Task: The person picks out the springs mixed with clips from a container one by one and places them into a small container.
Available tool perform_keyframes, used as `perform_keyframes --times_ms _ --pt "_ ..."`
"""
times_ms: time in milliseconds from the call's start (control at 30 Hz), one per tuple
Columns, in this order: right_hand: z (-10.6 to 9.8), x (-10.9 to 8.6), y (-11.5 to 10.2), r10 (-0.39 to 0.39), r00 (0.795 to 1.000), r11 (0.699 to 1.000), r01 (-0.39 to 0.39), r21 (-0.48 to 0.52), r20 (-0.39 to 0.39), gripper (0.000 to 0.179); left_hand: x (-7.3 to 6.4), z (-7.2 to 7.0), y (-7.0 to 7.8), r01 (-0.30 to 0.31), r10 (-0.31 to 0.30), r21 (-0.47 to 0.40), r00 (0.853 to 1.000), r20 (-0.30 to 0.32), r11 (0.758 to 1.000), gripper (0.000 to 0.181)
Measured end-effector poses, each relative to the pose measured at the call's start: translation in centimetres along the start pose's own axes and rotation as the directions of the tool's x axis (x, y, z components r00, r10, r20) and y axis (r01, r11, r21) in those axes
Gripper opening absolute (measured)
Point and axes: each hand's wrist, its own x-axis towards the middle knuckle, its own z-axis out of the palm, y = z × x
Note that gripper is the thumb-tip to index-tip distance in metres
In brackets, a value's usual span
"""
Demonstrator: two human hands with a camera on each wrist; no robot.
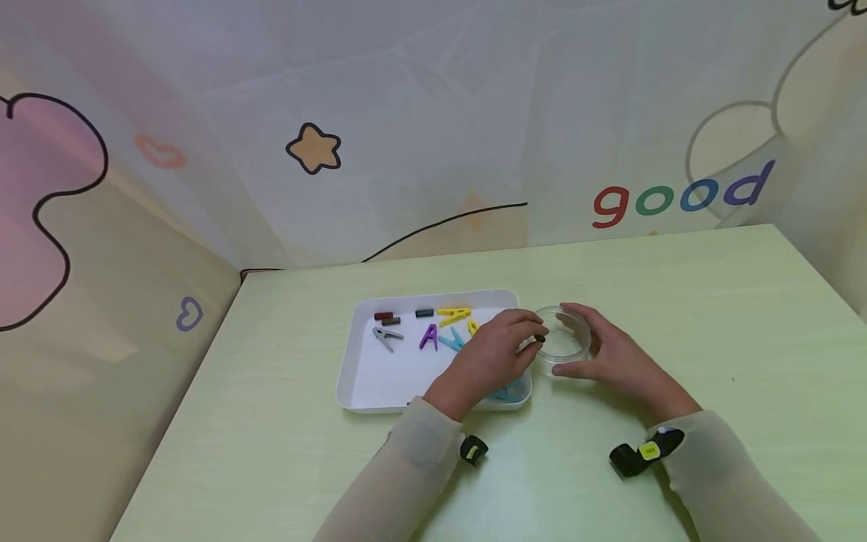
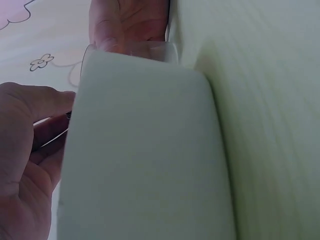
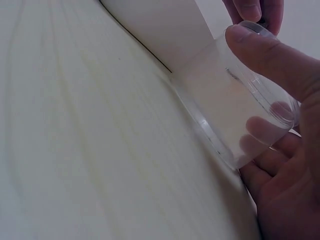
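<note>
Left hand [image 1: 497,352]: thumb and fingertips pinch a small dark piece [image 1: 539,339], mostly covered by the fingers; its exact kind cannot be told. The piece is at the tray-side rim of a clear round jar [image 1: 564,348]. Right hand [image 1: 612,360]: clasped about the jar, thumb on the near side, fingers round the far side. The jar is upright on the person's right of the tray, mouth up; fingers show through its wall in the right wrist view. Whether its base bears fully on the tabletop cannot be told.

Left forearm crosses the near right part of a white rectangular tray [image 1: 375,385]. Tray contents, far left: a dark red coil [image 1: 383,316], a brown coil [image 1: 390,321] touching or nearly touching it, and a grey spring clip [image 1: 387,338] below. Far middle: a black coil [image 1: 424,313] and yellow clips [image 1: 454,316], one more partly hidden by the hand. Centre: a purple clip [image 1: 429,337] and a light blue clip [image 1: 450,342]. Further blue shows at the near right corner, partly covered.

Both sleeves carry black wrist devices [image 1: 473,450]. Support: pale green table [image 1: 237,452]. Behind: printed backdrop [image 1: 433,150] with a star and the word "good".
</note>
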Motion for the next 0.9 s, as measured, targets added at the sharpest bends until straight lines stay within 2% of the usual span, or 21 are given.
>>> perform_keyframes --times_ms 200,900 --pt "0.23 0.15 0.18 0.011 1.000 1.000 -0.011 -0.009 0.000 0.100 -0.13 -0.07 0.22 0.010 -0.010 -0.012 1.000 0.028 1.000 0.023" --pt "0.18 0.10 -0.04 0.028 1.000 0.999 -0.028 -0.017 0.000 0.100 -0.25 -0.09 -0.01 0.010 -0.010 -0.001 1.000 0.027 1.000 0.025"
